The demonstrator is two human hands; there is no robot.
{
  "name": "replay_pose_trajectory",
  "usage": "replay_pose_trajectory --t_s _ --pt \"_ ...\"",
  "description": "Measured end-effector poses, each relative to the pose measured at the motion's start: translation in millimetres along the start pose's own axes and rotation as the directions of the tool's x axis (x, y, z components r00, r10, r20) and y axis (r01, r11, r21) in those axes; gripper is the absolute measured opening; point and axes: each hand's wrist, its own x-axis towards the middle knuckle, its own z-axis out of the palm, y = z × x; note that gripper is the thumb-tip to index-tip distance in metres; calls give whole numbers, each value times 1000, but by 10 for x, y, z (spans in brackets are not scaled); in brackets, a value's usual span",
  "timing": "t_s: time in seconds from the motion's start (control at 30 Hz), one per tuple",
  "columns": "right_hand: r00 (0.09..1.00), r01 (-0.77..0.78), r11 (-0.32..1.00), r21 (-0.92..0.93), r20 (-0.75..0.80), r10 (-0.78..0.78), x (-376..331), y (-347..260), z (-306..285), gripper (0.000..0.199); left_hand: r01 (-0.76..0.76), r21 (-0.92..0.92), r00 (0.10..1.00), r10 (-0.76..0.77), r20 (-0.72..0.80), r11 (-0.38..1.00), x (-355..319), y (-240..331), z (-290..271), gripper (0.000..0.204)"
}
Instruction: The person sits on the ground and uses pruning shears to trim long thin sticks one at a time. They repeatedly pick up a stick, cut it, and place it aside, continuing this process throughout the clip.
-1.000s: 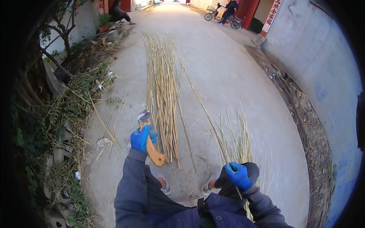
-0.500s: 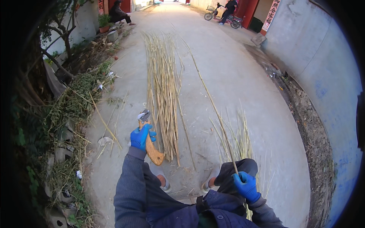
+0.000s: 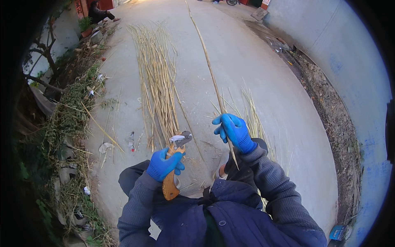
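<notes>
My left hand (image 3: pixel 160 165), in a blue work glove, is wrapped around wood-handled pruning shears (image 3: pixel 170 187). Their short grey metal head stands above the fingers, pointing up and right, with something whitish on it. A long, thin dry stalk (image 3: pixel 208 66) is gripped near its lower end by my right hand (image 3: pixel 237 133), also gloved in blue. The stalk's pointed lower tip sticks out below that hand, and its length runs away up the lane. Ahead of the shears, a bundle of long, straw-coloured stalks (image 3: pixel 158 90) lies on the concrete.
Thinner pale stalks (image 3: pixel 255 119) lie beside my right knee. Weeds and litter (image 3: pixel 74 123) line the left edge, with a small clear bottle (image 3: pixel 131 142) nearer. A pale wall (image 3: pixel 341 61) bounds the right. A person (image 3: pixel 98 14) sits at the far left.
My right hand has risen forward and left from beside the knee, bringing the stalk up in front of me. My left hand with the shears has come nearer and slightly right. The view has shifted downward.
</notes>
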Motion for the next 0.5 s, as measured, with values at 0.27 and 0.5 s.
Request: replay_pose_trajectory --t_s 0.27,0.5 --pt "992 121 993 8 30 -121 349 -236 326 41 194 44 960 -199 197 980 -766 19 688 37" --pt "984 176 978 115 20 -179 269 -237 495 44 176 24 967 -177 183 984 -768 57 790 36"
